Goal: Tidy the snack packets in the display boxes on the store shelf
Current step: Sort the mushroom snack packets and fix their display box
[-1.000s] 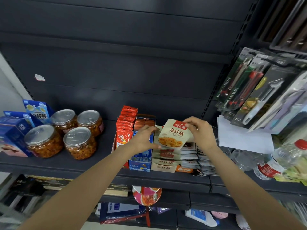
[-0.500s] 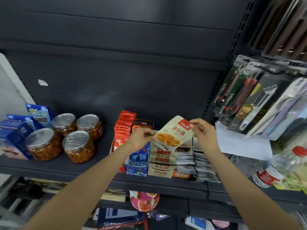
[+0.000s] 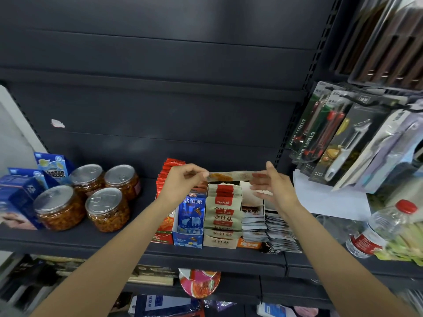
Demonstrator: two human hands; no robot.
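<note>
- Head view looks down on a dark grey metal shelf (image 3: 68, 239) with a slatted back panel (image 3: 160, 99) of the same colour.
- Left hand (image 3: 180, 181) pinches one end of a snack packet (image 3: 229, 176), held flat and edge-on above the display boxes.
- Right hand (image 3: 272, 186) is at the packet's other end with fingers spread straight; whether it actually grasps the packet cannot be told.
- Below the packet, a beige display box (image 3: 220, 242) holds a row of matching packets; a blue display box (image 3: 188, 239) stands just to its left.
- Four clear jars (image 3: 100, 211) with metal lids stand on the left part of the shelf.
- Carded kitchen tools (image 3: 338, 138) hang at the right, above a plastic bottle (image 3: 380, 229) with a red cap.
</note>
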